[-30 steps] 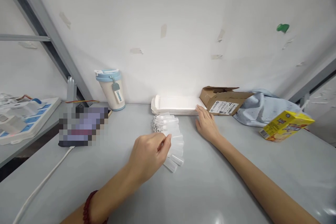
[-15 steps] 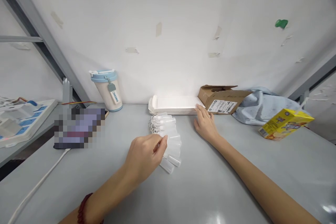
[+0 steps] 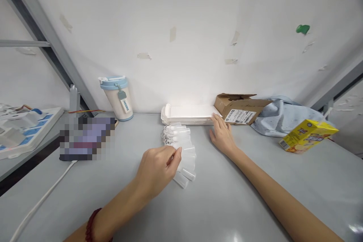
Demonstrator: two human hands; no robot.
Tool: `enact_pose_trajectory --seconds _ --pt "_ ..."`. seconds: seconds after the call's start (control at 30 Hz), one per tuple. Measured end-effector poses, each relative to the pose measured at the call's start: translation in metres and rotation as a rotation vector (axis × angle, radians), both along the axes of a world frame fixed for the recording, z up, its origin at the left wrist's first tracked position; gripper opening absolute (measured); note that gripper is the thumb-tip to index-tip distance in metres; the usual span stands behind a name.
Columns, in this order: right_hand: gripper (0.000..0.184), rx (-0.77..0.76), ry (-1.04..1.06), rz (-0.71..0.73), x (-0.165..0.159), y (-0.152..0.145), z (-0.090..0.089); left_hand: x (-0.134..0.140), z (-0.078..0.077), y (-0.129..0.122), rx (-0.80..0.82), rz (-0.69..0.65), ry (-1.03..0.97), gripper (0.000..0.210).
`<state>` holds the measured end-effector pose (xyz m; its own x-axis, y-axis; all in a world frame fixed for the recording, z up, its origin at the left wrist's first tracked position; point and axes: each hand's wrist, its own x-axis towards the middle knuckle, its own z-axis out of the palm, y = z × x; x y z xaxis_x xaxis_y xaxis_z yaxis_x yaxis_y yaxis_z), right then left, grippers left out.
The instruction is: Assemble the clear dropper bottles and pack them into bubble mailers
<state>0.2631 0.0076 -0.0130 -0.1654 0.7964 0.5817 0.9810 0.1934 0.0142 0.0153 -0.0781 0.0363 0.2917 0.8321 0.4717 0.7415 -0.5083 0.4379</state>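
Observation:
A fanned row of small translucent sleeves [image 3: 187, 159] with white loops at one end lies in the middle of the table. My left hand [image 3: 159, 166] is over the row's near left side, thumb and fingers pinched together. Whatever is between them, if anything, is hidden. Behind the row, against the wall, a stack of flat white cartons [image 3: 190, 112] lies lengthwise. My right hand [image 3: 222, 134] rests at the stack's right end, its fingers stretched out and the fingertips touching the edge.
A brown cardboard box [image 3: 241, 109] with a raised flap stands behind my right hand, beside a light blue cloth [image 3: 279, 115] and a yellow drink carton [image 3: 306, 136]. A blue-lidded cup [image 3: 117, 100], a blurred-out phone [image 3: 87, 138], a white cable [image 3: 42, 200] and a power strip [image 3: 34, 132] are on the left.
The view has shifted very slightly. Both hands keep practically the same positions, the left pinched and the right at the carton stack.

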Motion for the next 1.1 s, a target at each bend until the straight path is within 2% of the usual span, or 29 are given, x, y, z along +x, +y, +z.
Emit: enact_pose_trajectory --seconds 0.47,0.6,0.7,0.83,0.97,1.1 --pt "0.042 -0.044 -0.072 -0.037 0.002 0.002 -0.003 0.001 -0.004 0.000 0.063 -0.019 -0.048 0.039" --pt "0.046 -0.021 -0.080 -0.036 0.001 0.001 -0.002 -0.001 -0.003 0.002 0.042 -0.002 -0.058 0.039" --pt "0.053 0.019 -0.088 -0.020 0.001 0.000 -0.001 -0.003 0.002 0.005 -0.031 0.012 -0.116 0.042" --pt "0.057 0.085 -0.119 0.021 0.000 -0.003 0.004 -0.007 0.014 0.011 -0.292 0.069 -0.321 0.044" --pt "0.057 0.165 -0.154 0.067 -0.003 -0.009 0.012 -0.017 0.025 0.022 -0.541 0.111 -0.695 0.037" --pt "0.060 0.235 -0.176 0.105 -0.008 -0.017 0.023 -0.031 0.030 0.034 -0.714 0.074 -1.046 0.043"
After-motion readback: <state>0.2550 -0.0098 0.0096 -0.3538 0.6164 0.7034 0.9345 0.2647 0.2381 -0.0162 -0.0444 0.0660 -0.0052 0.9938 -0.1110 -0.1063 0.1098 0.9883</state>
